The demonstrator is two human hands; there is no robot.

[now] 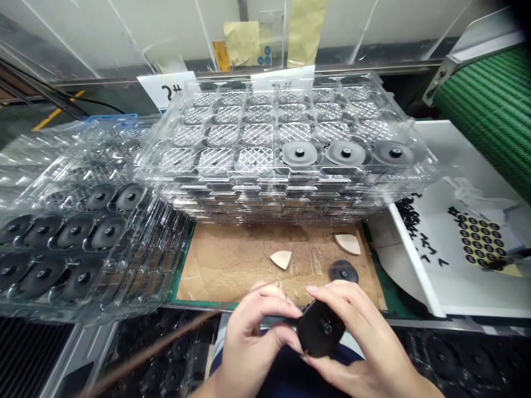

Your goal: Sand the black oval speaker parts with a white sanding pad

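My right hand (360,331) grips a black rounded cap (317,337) by its upper and lower edges. A small raised stud shows in the middle of the cap's dark face. My left hand (261,326) pinches the left edge of the same cap between thumb and fingers; a dark strip shows in that pinch, and I cannot tell if it is part of the cap. Just beyond my right fingers, another black cap (343,271) lies on the cardboard sheet (232,265). Two pale, rounded-triangular pieces rest there too, one near the middle (281,258) and one at right (348,243).
A stack of clear plastic trays (257,188) stands ahead, with three caps in its front row. More clear trays (161,260) holding black caps are at left. At right, a white bin (468,293) contains small black clips and a sticker sheet (481,240), beside a green conveyor belt (493,105).
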